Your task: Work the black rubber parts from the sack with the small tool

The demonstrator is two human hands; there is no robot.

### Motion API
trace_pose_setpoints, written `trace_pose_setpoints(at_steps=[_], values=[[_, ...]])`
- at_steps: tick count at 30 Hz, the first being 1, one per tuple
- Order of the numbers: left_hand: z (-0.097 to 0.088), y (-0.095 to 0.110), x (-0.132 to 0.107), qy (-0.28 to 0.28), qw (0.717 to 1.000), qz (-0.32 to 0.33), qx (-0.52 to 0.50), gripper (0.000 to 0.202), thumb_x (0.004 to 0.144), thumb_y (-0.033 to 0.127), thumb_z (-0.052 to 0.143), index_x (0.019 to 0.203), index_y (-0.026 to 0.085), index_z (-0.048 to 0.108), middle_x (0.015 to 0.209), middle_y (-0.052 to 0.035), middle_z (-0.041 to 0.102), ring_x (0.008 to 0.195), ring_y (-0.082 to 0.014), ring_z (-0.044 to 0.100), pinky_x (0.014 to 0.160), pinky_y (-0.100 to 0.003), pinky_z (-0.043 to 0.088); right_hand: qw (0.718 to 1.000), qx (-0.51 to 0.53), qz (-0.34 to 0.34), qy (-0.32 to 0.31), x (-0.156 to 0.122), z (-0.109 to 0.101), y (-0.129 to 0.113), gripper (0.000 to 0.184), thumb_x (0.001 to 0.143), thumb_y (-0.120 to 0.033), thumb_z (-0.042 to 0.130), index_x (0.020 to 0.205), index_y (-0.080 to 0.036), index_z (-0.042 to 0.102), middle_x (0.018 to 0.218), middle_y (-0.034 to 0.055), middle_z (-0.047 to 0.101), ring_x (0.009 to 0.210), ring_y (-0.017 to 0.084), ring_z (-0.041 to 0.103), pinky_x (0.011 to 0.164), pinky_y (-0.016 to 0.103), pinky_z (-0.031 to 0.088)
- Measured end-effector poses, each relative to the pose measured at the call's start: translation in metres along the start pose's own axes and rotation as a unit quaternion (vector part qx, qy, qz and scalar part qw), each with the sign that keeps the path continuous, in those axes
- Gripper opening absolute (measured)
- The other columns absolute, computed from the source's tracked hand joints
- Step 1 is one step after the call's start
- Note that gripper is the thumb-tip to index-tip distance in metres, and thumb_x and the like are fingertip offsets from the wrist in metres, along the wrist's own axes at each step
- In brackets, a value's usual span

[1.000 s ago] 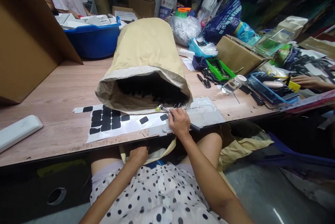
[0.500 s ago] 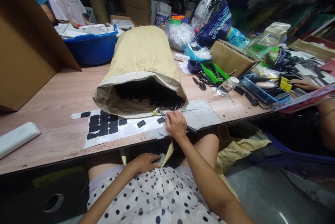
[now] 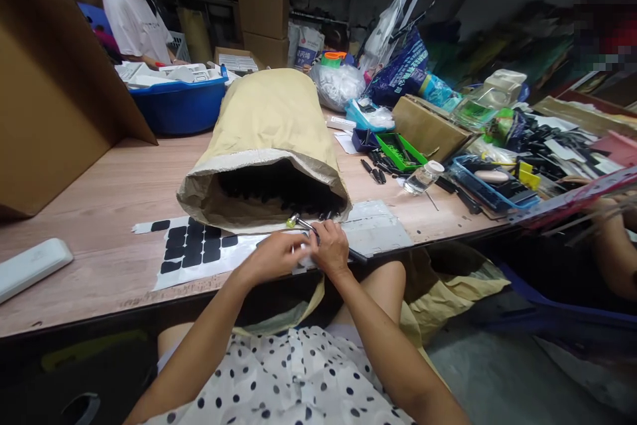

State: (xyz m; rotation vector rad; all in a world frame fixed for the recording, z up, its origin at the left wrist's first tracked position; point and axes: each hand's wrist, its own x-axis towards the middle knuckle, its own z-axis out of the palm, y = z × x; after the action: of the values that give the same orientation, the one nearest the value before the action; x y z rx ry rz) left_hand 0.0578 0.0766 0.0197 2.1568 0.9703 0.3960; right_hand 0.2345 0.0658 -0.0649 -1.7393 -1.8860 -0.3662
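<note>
My right hand [image 3: 329, 246] is closed round a slim tool [image 3: 304, 222] with a metal shaft, a small yellowish head and a black handle end showing behind the hand. My left hand [image 3: 279, 254] is just beside it, thumb and fingers apart and reaching to the right fingertips; those tips are slightly blurred. Both hands are at the table's front edge, before a beige sack [image 3: 273, 113]. The sack lies on its side, its mouth facing me, with dark pieces [image 3: 283, 189] inside. Under its lip lies a white sheet of black rounded stickers [image 3: 194, 246].
A grey board [image 3: 378, 226] lies at right of my hands. Farther right are a clear bottle [image 3: 423, 178], a green tray [image 3: 401, 150] and a blue tray [image 3: 490, 186]. At left stand a blue basin [image 3: 176, 107] and a white case [image 3: 34, 266]. Another person's arm [image 3: 614, 246] is at right.
My left hand has risen from my lap to the table edge and met my right hand. The right hand still holds the tool. The view has shifted slightly.
</note>
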Motion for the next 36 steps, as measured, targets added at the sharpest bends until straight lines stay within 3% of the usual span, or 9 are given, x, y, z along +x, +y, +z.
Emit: trace_pose_setpoints(at_steps=[2, 3, 6, 9, 14, 19, 26, 31, 36], values=[[-0.01, -0.001, 0.036, 0.141, 0.984, -0.078, 0.082, 0.026, 0.089, 0.035, 0.056, 0.104, 0.022, 0.073, 0.095, -0.0054, 0.074, 0.091, -0.0213, 0.067, 0.082, -0.029, 0.049, 1.0, -0.001, -0.001, -0.005, 0.0, 0.0, 0.0, 0.016, 0.09, -0.024, 0.055, 0.095, -0.023, 0.07, 0.085, 0.0051, 0.058, 0.083, 0.021, 0.047, 0.074, 0.031, 0.035], [-0.012, -0.002, 0.052, 0.171, 0.97, -0.126, 0.116, 0.028, 0.089, 0.035, 0.057, 0.107, 0.022, 0.072, 0.099, -0.0076, 0.074, 0.097, -0.024, 0.067, 0.084, -0.031, 0.05, 1.0, -0.001, 0.0, -0.009, 0.0, 0.0, -0.001, 0.016, 0.091, -0.024, 0.054, 0.095, -0.023, 0.07, 0.085, 0.0051, 0.057, 0.084, 0.021, 0.047, 0.074, 0.031, 0.035], [-0.009, -0.003, 0.087, 0.138, 0.945, -0.247, 0.163, 0.033, 0.086, 0.036, 0.06, 0.112, 0.02, 0.071, 0.104, -0.0111, 0.075, 0.104, -0.0291, 0.068, 0.083, -0.033, 0.052, 1.0, 0.001, 0.005, -0.021, 0.0, -0.001, -0.002, 0.017, 0.091, -0.024, 0.054, 0.096, -0.023, 0.07, 0.087, 0.0058, 0.057, 0.085, 0.021, 0.047, 0.074, 0.031, 0.035], [-0.003, -0.005, 0.097, 0.095, 0.939, -0.283, 0.172, 0.032, 0.084, 0.027, 0.059, 0.113, 0.022, 0.071, 0.104, -0.0096, 0.075, 0.103, -0.028, 0.07, 0.08, -0.032, 0.052, 1.0, 0.005, 0.01, -0.022, 0.0, -0.002, -0.003, 0.017, 0.091, -0.023, 0.054, 0.095, -0.023, 0.07, 0.088, 0.0061, 0.058, 0.086, 0.021, 0.048, 0.073, 0.031, 0.035], [-0.002, -0.012, 0.079, 0.189, 0.937, -0.217, 0.2, 0.024, 0.087, 0.031, 0.057, 0.106, 0.023, 0.07, 0.099, -0.0079, 0.075, 0.097, -0.0269, 0.067, 0.081, -0.034, 0.048, 1.0, 0.016, 0.013, -0.022, 0.0, -0.004, -0.005, 0.017, 0.091, -0.024, 0.054, 0.097, -0.023, 0.07, 0.09, 0.0062, 0.059, 0.085, 0.021, 0.048, 0.074, 0.031, 0.036], [-0.011, -0.017, 0.034, 0.286, 0.933, -0.116, 0.187, 0.011, 0.086, 0.029, 0.062, 0.093, 0.023, 0.068, 0.095, -0.0044, 0.074, 0.1, -0.0256, 0.059, 0.091, -0.038, 0.041, 0.999, 0.008, 0.018, -0.026, 0.0, -0.005, -0.005, 0.018, 0.092, -0.025, 0.053, 0.098, -0.022, 0.07, 0.088, 0.0064, 0.059, 0.085, 0.022, 0.048, 0.074, 0.032, 0.036], [0.012, -0.039, -0.021, 0.172, 0.97, -0.076, 0.156, 0.008, 0.081, 0.026, 0.067, 0.087, 0.025, 0.071, 0.079, -0.0008, 0.07, 0.088, -0.0228, 0.056, 0.086, -0.036, 0.04, 1.0, 0.012, 0.015, -0.017, -0.001, -0.005, -0.005, 0.02, 0.092, -0.026, 0.054, 0.102, -0.022, 0.071, 0.089, 0.0066, 0.06, 0.085, 0.022, 0.048, 0.075, 0.032, 0.036], [0.036, -0.044, -0.021, 0.214, 0.963, -0.081, 0.139, 0.015, 0.083, 0.029, 0.067, 0.097, 0.026, 0.073, 0.092, -0.0036, 0.071, 0.094, -0.0244, 0.056, 0.089, -0.037, 0.042, 0.999, 0.016, 0.016, -0.036, 0.001, -0.005, -0.002, 0.021, 0.095, -0.029, 0.053, 0.107, -0.025, 0.07, 0.09, 0.0061, 0.06, 0.085, 0.022, 0.049, 0.074, 0.032, 0.036], [0.038, -0.05, -0.017, 0.214, 0.965, -0.093, 0.121, 0.015, 0.084, 0.029, 0.067, 0.096, 0.026, 0.075, 0.092, -0.0041, 0.07, 0.095, -0.0246, 0.056, 0.089, -0.038, 0.042, 0.998, 0.032, 0.02, -0.049, 0.006, -0.008, 0.001, 0.02, 0.097, -0.028, 0.051, 0.1, -0.024, 0.071, 0.087, 0.006, 0.062, 0.083, 0.021, 0.052, 0.072, 0.031, 0.038]])
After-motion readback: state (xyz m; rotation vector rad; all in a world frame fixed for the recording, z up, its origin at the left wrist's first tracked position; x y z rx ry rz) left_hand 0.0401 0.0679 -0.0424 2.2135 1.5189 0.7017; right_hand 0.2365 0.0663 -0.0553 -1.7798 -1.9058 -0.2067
